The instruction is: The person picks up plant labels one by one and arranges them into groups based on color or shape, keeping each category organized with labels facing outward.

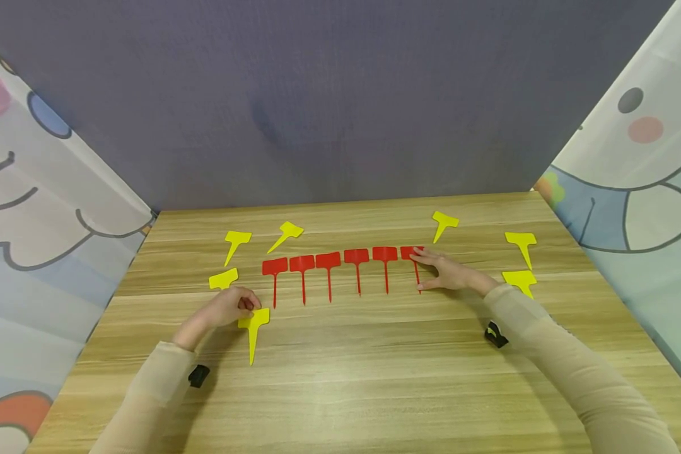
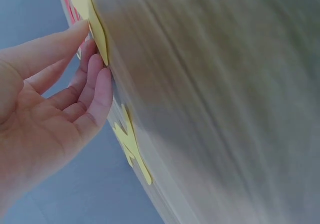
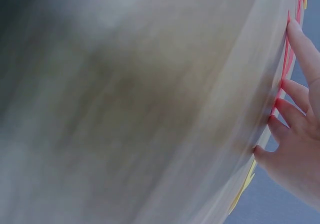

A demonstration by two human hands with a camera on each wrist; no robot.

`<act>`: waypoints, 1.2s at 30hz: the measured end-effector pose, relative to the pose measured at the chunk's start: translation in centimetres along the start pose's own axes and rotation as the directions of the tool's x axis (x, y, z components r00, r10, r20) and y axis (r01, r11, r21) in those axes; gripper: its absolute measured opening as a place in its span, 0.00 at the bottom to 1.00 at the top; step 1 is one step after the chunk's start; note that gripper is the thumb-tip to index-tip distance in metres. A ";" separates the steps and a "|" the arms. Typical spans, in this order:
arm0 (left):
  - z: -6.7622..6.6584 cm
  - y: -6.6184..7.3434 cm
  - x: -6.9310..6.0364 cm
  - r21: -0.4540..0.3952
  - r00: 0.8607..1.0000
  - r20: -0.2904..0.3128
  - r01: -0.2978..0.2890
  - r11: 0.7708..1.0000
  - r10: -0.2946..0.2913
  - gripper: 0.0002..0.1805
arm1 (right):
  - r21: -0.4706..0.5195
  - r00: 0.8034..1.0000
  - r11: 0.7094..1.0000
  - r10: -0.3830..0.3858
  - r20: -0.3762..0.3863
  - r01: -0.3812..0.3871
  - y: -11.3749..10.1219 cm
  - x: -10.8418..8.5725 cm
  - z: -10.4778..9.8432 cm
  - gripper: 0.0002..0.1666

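Observation:
Several red T-shaped plant labels (image 1: 357, 256) lie side by side in a row across the wooden table, stems toward me. At the left end of that row, my left hand (image 1: 231, 307) pinches the head of a yellow T-shaped plant label (image 1: 253, 320) between thumb and fingers; its stem points toward me. The left wrist view shows the thumb against the edge of this yellow label (image 2: 98, 31). My right hand (image 1: 448, 272), fingers spread, rests on the rightmost red label (image 1: 407, 253). Its fingertips cover part of that label's head, and the thumb touches near the stem's tip.
More yellow labels lie loose around the row: one by my left hand (image 1: 224, 278), two behind (image 1: 238, 238) (image 1: 291, 229), one at the back right (image 1: 446, 219), and two at the right (image 1: 521, 239) (image 1: 519, 279). A grey panel (image 1: 340, 126) stands behind the table.

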State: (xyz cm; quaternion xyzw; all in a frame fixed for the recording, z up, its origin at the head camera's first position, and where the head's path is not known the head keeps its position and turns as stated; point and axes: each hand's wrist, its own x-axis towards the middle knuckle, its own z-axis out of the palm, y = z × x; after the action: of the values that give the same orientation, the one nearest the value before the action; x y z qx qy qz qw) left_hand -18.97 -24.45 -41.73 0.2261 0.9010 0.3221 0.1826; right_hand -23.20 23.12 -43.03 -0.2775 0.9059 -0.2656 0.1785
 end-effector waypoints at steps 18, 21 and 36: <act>-3.0 -1.7 -1.3 -0.040 0.983 -0.175 0.040 0.998 -0.047 0.10 | -0.007 0.999 0.999 -0.041 -0.026 0.041 0.1 0.0 0.0 0.46; -3.5 -1.9 -1.4 -0.032 0.978 -0.198 0.064 0.997 -0.069 0.11 | -0.017 0.999 0.999 -0.029 -0.019 0.029 0.0 0.0 -0.1 0.46; -5.0 -3.2 -1.2 -0.020 0.948 -0.263 0.181 0.983 -0.179 0.14 | 0.012 1.000 1.000 -0.012 -0.003 0.012 0.2 0.0 0.0 0.46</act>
State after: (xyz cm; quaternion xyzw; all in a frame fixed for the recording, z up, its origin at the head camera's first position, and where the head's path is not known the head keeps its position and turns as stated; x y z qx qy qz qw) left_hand -21.24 -29.75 -40.00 0.0985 0.9349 0.3293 0.0890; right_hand -23.22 23.25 -43.16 -0.2814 0.9028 -0.2726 0.1774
